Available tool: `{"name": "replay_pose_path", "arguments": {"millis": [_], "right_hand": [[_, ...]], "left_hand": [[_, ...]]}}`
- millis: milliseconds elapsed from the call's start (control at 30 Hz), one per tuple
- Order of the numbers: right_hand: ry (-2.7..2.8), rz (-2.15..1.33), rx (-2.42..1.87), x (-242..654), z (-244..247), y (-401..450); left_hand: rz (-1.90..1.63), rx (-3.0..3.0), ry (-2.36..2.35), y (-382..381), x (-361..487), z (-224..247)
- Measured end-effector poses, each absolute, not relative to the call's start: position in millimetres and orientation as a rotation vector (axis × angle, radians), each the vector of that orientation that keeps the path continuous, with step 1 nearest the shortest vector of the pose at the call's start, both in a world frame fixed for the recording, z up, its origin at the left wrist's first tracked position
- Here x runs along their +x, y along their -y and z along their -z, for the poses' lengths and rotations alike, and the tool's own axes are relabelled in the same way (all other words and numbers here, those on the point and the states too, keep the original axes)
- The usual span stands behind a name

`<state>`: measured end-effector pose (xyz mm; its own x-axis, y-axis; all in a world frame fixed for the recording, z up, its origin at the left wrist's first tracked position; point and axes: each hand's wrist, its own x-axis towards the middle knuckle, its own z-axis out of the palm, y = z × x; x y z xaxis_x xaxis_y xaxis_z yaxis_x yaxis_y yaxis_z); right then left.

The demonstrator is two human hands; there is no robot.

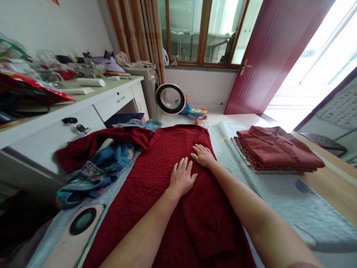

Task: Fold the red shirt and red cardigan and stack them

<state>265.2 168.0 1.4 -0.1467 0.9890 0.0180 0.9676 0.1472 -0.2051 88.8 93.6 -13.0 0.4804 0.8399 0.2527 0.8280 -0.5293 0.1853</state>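
Note:
A dark red long-sleeved garment (150, 190) lies spread out in front of me. One sleeve (111, 136) stretches off to the left over a bunched blue patterned cloth (111, 160). The other sleeve (206, 219) is folded down over the body of the garment. My left hand (182, 178) rests flat on its middle, fingers spread. Just above and to the right, my right hand (204, 155) lies flat near the garment's right edge, fingers out. Neither hand grips the fabric.
A folded stack of clothes, a brownish-red shirt (279, 149) on top, sits right on the pale blue cloth (290, 197). A phone (75, 238) lies front left. A white desk (119, 98) with clutter stands left; a washing machine (150, 87) with its round door open is behind.

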Motion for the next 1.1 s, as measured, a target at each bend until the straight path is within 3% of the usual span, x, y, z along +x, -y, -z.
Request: {"name": "replay_pose_path", "arguments": {"millis": [367, 1100], "right_hand": [[2.052, -0.057, -2.010, 286.8, -17.4, -222.7], [2.001, -0.194, -2.208, 304.9, 9.9, -282.7]], "left_hand": [[-0.527, 2.631, -1.467, -96.2, 88.7, 2.8], [-0.526, 2.580, -1.483, -95.8, 89.5, 9.2]]}}
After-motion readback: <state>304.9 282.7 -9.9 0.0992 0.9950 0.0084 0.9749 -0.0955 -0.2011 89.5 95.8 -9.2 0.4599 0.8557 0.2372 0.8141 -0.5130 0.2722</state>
